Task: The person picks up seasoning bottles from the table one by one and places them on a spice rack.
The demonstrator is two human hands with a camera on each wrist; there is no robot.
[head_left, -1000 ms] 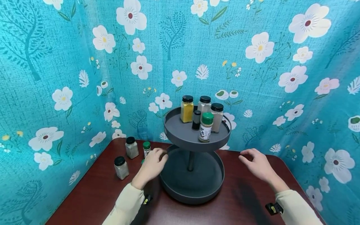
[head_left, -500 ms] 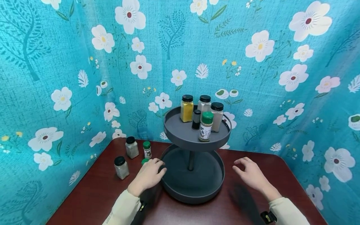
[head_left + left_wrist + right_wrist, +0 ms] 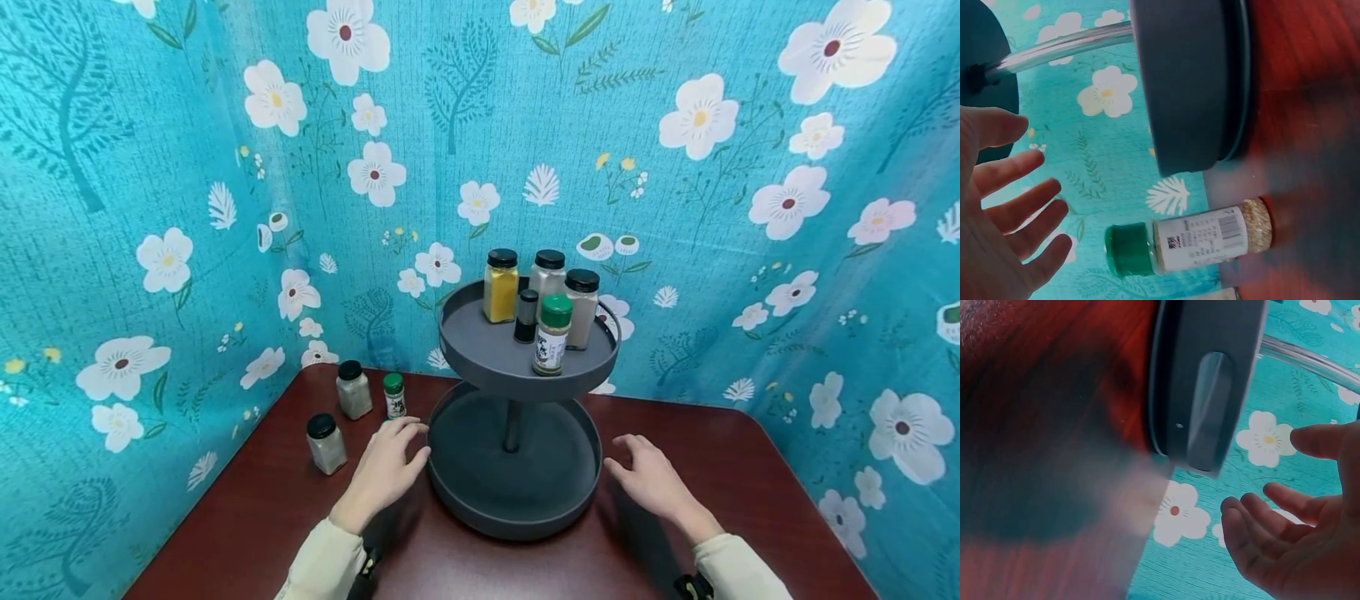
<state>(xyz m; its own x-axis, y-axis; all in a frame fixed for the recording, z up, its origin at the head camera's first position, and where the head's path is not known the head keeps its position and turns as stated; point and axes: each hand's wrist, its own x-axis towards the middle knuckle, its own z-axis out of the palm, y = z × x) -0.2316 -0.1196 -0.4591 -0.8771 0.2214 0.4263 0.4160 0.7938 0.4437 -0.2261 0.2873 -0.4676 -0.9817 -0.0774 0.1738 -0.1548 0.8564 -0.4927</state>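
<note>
A dark grey two-tier round turntable organizer (image 3: 517,529) stands on the table, its tiers joined by a metal post (image 3: 1063,47). My left hand (image 3: 382,471) is at the lower tier's left side, fingers spread and loosely bent, holding nothing. On the opposite side, my right hand (image 3: 651,482) hovers by the lower tier's rim with relaxed fingers, also holding nothing. The upper tier bears a yellow spice jar (image 3: 500,292), a green-capped shaker (image 3: 551,342), a small dark bottle (image 3: 527,317) and two pale jars with black lids. Near the left hand, a green-capped seasoning bottle (image 3: 1200,240) stands upright.
On the table's left are two black-lidded jars, the front jar (image 3: 327,450) and the rear jar (image 3: 354,396). A green-capped shaker (image 3: 394,396) stands behind my left hand. Blue floral cloth (image 3: 225,125) hangs along the back and sides of the reddish-brown table (image 3: 247,533).
Both hands have lowered toward the front. The right hand has moved left, close to the lower tier, and the left hand has drawn slightly left. The organizer and jars stay put.
</note>
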